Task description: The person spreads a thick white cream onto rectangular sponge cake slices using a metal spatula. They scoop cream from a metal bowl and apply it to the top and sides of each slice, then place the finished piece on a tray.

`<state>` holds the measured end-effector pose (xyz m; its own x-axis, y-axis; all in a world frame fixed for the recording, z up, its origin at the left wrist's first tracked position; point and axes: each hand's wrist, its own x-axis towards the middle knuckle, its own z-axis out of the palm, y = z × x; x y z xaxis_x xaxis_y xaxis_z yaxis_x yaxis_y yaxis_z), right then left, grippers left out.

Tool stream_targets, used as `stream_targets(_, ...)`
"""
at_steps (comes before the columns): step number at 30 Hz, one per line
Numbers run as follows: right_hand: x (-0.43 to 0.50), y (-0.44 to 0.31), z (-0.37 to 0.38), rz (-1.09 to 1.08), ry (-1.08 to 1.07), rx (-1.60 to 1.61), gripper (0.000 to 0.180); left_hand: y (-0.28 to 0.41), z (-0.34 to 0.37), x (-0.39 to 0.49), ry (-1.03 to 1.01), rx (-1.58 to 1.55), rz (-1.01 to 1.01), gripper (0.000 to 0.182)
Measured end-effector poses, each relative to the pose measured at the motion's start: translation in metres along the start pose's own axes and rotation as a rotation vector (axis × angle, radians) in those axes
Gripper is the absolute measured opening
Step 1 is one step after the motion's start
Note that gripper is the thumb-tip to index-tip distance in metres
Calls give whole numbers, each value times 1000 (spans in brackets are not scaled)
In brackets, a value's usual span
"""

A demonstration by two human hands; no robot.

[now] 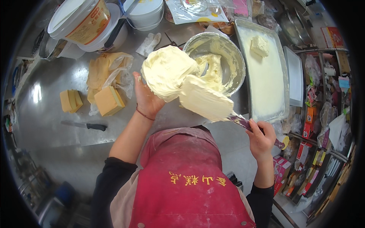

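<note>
My left hand (146,98) holds up a rounded mass of pale yellow cream (168,69) from beneath; whether something lies under the cream is hidden. In my right hand (262,139) is the purple handle of a wide spatula (208,99), its blade coated with cream and touching the right side of the mass. Just behind, a round metal bowl (242,64) has more cream inside and smeared on its wall. To the right lies a metal tray (252,99) with a flat pale layer and a lump of cream (259,46) on it.
Sponge cake blocks (107,102) and a smaller cut piece (70,101) sit at the left, near a plastic bag (124,72) and a black-handled knife (95,126). White tubs (85,22), a crumpled glove (151,42) and packages line the back. Shelves of boxes stand at the right.
</note>
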<state>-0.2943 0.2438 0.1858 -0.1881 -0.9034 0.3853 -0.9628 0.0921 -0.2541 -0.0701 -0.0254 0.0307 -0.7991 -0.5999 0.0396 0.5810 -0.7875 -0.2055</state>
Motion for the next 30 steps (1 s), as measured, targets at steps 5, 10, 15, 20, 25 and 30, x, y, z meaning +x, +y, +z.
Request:
stream_targets(5, -6, -7, 12, -104, 68, -54, 48, -1, 6, -1, 38, 85, 5, 92)
stream_targets(10, 3, -8, 21, -180, 76, -113, 47, -10, 16, -2, -3, 44, -75, 90)
stream_targets(15, -1, 13, 1, -166, 96, -190, 47, -3, 32, -6, 86, 85, -85, 87)
stream_targets(20, -16, 29, -9, 11, 107, -115, 48, 4, 35, -11, 149, 181, -67, 87)
stream_targets(25, -24, 25, 0, 346, -114, 398, 48, 6, 30, -12, 232, 228, -91, 93)
stream_targets(30, -15, 12, 18, 681, -386, 1028, 39, 3, 29, -18, 327, 355, -211, 103)
